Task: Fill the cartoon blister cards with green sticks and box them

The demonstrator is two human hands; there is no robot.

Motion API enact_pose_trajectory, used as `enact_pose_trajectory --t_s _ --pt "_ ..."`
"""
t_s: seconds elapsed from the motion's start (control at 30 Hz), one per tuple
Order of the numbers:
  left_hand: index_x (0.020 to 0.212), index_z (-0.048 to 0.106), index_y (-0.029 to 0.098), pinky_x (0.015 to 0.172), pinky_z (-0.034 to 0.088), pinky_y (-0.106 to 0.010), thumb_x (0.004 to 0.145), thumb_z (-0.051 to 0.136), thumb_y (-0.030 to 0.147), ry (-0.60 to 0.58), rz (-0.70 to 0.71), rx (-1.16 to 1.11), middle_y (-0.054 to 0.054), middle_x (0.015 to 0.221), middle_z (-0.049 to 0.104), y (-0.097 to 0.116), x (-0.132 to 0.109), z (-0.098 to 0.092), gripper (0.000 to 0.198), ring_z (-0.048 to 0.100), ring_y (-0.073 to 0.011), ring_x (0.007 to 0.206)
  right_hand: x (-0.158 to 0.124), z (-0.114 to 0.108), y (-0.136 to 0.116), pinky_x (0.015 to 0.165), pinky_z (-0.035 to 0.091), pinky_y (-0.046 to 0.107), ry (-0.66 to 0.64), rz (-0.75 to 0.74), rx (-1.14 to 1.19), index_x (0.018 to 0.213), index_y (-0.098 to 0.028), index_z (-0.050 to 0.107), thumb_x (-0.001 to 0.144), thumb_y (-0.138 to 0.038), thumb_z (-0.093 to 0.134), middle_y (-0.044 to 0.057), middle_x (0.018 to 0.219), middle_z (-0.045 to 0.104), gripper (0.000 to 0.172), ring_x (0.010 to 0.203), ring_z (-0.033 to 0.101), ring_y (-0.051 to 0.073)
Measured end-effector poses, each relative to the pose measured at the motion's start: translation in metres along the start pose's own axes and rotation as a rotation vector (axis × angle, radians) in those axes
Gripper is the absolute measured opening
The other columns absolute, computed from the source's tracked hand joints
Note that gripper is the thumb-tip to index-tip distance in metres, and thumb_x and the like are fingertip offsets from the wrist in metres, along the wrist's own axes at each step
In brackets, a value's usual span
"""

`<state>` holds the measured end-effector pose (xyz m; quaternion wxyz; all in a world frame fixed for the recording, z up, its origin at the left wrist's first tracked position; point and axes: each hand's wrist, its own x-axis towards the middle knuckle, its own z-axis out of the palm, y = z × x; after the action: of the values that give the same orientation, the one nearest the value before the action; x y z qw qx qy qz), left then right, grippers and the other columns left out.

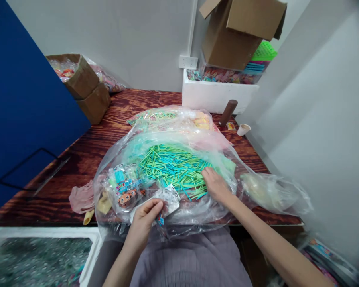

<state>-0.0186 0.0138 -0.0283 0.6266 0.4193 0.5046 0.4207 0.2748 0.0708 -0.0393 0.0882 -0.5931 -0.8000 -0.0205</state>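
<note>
A heap of thin green and blue plastic sticks [173, 165] lies on a large clear plastic bag [122, 147] spread over the table. My left hand [149, 211] pinches a small printed plastic packet [160, 219] between thumb and fingers, near the table's front edge. Just beyond it lies a white packet with dark marks [171, 196]. At the right side of the heap, my right hand [214, 182] has its fingers bent together, with the tips among the sticks; what they grip is hidden. A stack of clear printed packets [126, 185] with an orange cartoon figure lies left of the heap.
Pink cloth [81, 198] lies at the left, and a knotted clear bag [266, 191] at the right. Farther back stand a brown cylinder [228, 113], a paper cup [243, 129], a white foam box [218, 95] and cardboard boxes [92, 103]. Another foam box [95, 239] is at lower left.
</note>
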Motion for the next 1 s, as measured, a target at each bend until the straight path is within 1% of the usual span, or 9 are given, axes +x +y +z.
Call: enact_pose_trajectory --t_s 0.07,0.13,0.23,0.3,0.33,0.4,0.5,0.77,1.0 --pt "0.079 0.072 0.016 0.067 0.041 -0.023 0.080 0.068 0.043 -0.039 0.053 0.117 -0.002 0.073 0.067 0.000 -0.001 0.002 0.026 0.056 -0.0146 0.070 0.000 0.000 -0.009 0.079 0.042 0.035 0.082 0.077 0.246 0.083 -0.020 0.053 0.091 -0.012 0.040 0.009 0.093 0.059 0.017 0.092 0.053 0.025" --pt "0.082 0.073 0.017 0.068 0.042 -0.025 0.083 0.064 0.043 -0.091 0.089 0.200 -0.003 0.076 0.068 0.002 -0.002 0.006 0.027 0.057 -0.0166 0.073 0.000 -0.003 -0.022 0.077 0.043 0.034 0.088 0.183 0.618 0.079 -0.021 0.051 0.091 -0.019 0.042 0.006 0.085 0.060 0.015 0.086 0.057 0.023" --pt "0.082 0.073 0.018 0.069 0.042 -0.025 0.086 0.060 0.041 -0.160 0.167 0.328 -0.003 0.077 0.068 0.007 -0.004 0.012 0.027 0.058 -0.0173 0.075 0.001 -0.018 -0.045 0.071 0.045 0.033 0.033 0.365 1.271 0.083 -0.021 0.055 0.088 -0.029 0.052 0.000 0.072 0.062 0.009 0.071 0.060 0.019" --pt "0.081 0.072 0.018 0.069 0.041 -0.025 0.088 0.058 0.039 -0.186 0.225 0.412 -0.003 0.077 0.066 0.011 -0.006 0.015 0.027 0.058 -0.0170 0.074 0.002 -0.033 -0.058 0.068 0.045 0.031 0.006 0.460 1.638 0.097 -0.021 0.058 0.083 -0.032 0.062 -0.002 0.070 0.063 0.018 0.065 0.061 0.017" --pt "0.080 0.072 0.018 0.069 0.041 -0.025 0.089 0.057 0.038 -0.198 0.247 0.443 -0.003 0.076 0.066 0.013 -0.007 0.016 0.027 0.058 -0.0166 0.074 0.002 -0.041 -0.064 0.068 0.045 0.031 -0.023 0.486 1.778 0.102 -0.021 0.059 0.080 -0.032 0.067 -0.003 0.070 0.064 0.026 0.065 0.061 0.016" --pt "0.079 0.071 0.018 0.069 0.041 -0.024 0.091 0.055 0.038 -0.230 0.274 0.486 -0.003 0.075 0.065 0.014 -0.009 0.018 0.028 0.058 -0.0162 0.073 0.002 -0.055 -0.074 0.071 0.046 0.030 -0.101 0.486 1.976 0.098 -0.019 0.064 0.075 -0.031 0.075 -0.002 0.070 0.065 0.028 0.068 0.064 0.016" --pt "0.083 0.072 0.018 0.071 0.041 -0.024 0.091 0.054 0.037 -0.266 0.294 0.499 -0.003 0.078 0.067 0.015 -0.010 0.020 0.027 0.059 -0.0166 0.075 0.002 -0.066 -0.087 0.084 0.046 0.032 -0.134 0.432 2.155 0.087 -0.018 0.067 0.075 -0.029 0.077 0.000 0.074 0.069 0.019 0.079 0.068 0.018" --pt "0.081 0.071 0.017 0.065 0.040 -0.024 0.090 0.055 0.039 -0.179 0.293 0.394 -0.002 0.073 0.061 0.009 -0.009 0.023 0.028 0.055 -0.0153 0.069 -0.002 -0.064 -0.117 0.103 0.040 0.042 0.069 0.440 2.319 0.086 -0.019 0.067 0.083 -0.032 0.071 0.004 0.088 0.076 0.014 0.094 0.069 0.022" --pt "0.083 0.072 0.017 0.068 0.044 -0.025 0.088 0.058 0.039 -0.141 0.244 0.301 -0.004 0.077 0.064 -0.002 -0.015 0.024 0.027 0.058 -0.0175 0.074 -0.019 -0.058 -0.117 0.100 0.042 0.045 0.091 0.564 2.287 0.085 -0.022 0.068 0.079 -0.031 0.075 0.002 0.083 0.076 0.013 0.098 0.069 0.024"
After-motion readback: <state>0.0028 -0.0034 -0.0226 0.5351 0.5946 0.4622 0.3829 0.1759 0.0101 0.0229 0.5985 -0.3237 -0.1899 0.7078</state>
